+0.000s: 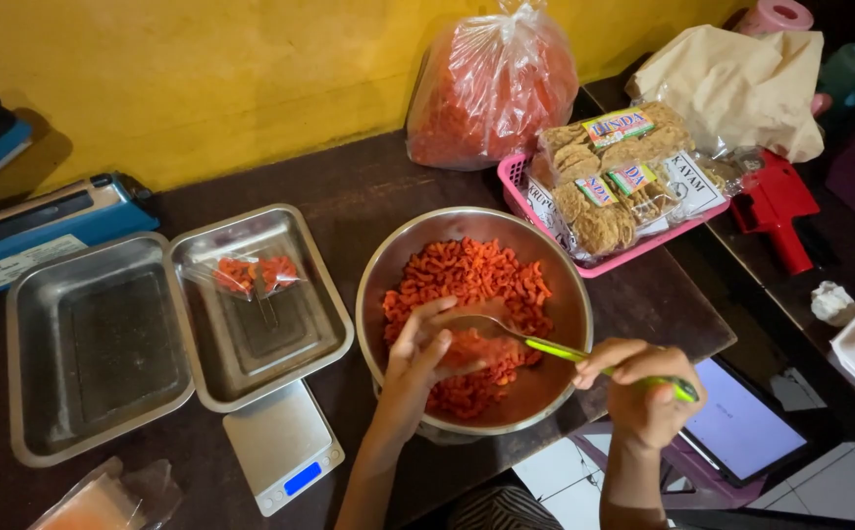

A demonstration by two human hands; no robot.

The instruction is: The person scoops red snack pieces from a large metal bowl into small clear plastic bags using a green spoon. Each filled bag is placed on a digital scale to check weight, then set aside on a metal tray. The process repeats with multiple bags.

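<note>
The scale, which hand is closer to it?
Left. The left hand is in the bowl, just right of the scale; the right hand holds the spoon at the bowl's far side.
</note>
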